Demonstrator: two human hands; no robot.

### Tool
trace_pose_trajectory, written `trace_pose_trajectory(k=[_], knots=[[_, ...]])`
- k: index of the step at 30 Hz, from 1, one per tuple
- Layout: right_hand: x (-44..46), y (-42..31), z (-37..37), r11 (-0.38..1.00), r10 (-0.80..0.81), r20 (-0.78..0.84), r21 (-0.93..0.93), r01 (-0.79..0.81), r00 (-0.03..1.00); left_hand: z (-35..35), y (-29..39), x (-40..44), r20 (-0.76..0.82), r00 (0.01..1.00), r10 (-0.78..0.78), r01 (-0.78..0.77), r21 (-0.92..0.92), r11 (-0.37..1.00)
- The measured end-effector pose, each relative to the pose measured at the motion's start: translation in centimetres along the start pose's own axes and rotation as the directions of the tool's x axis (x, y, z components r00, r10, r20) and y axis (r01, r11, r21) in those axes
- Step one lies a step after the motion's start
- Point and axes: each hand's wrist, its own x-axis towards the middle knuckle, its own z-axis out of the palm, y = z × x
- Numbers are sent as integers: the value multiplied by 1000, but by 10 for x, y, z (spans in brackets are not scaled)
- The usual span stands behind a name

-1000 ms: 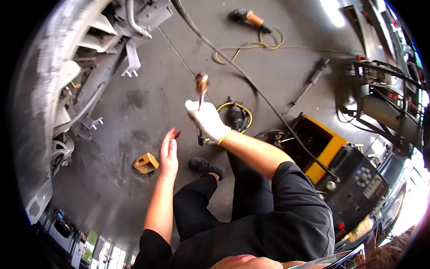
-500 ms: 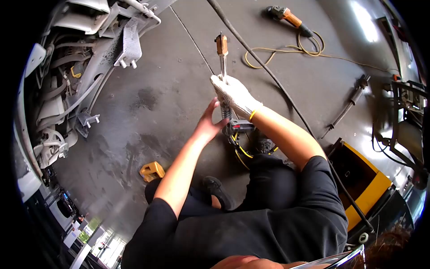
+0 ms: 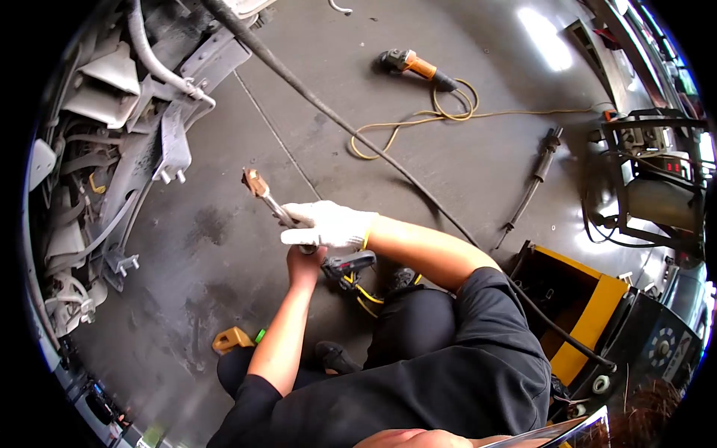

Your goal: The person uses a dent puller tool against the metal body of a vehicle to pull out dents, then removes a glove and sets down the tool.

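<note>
My right hand [image 3: 328, 224], in a white knit glove, is closed around the shaft of a metal rod-shaped tool with a copper-coloured block head [image 3: 257, 182]. The head points up and to the left, away from me. Just below the glove, my bare left hand [image 3: 303, 267] is closed at the tool's lower end; most of its fingers are hidden. Beside it is a black part with a red mark [image 3: 354, 261], joined to yellow and black cables [image 3: 364, 305]. Whether it connects to the tool cannot be seen.
White-grey vehicle frame parts [image 3: 123, 194] fill the left side. An orange angle grinder [image 3: 418, 67] with a coiled cord and a long rod-like tool [image 3: 539, 175] lie on the floor. A thick black cable [image 3: 328, 112] crosses in front of me. A yellow box [image 3: 594, 321] stands right; a yellow-brown container [image 3: 231, 340] sits lower left.
The tool has swung from upright to leaning left, and both hands have come lower and left in view. My left hand has gone from open fingers beside the tool to its lower end.
</note>
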Motion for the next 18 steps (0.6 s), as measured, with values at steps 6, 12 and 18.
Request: trace_pose_trajectory(k=[6, 12, 18], knots=[[15, 104, -170, 835, -188, -686, -488, -254, 703, 9, -47, -19, 34, 987, -155, 157, -357, 921], [43, 196, -342, 528, 80, -682, -589, -611, 727, 4, -17, -55, -11, 987, -160, 156, -163, 974], [78, 341, -417, 305, 112, -753, -595, -743, 649, 2, 9, -84, 39, 963, -266, 267, -41, 963]])
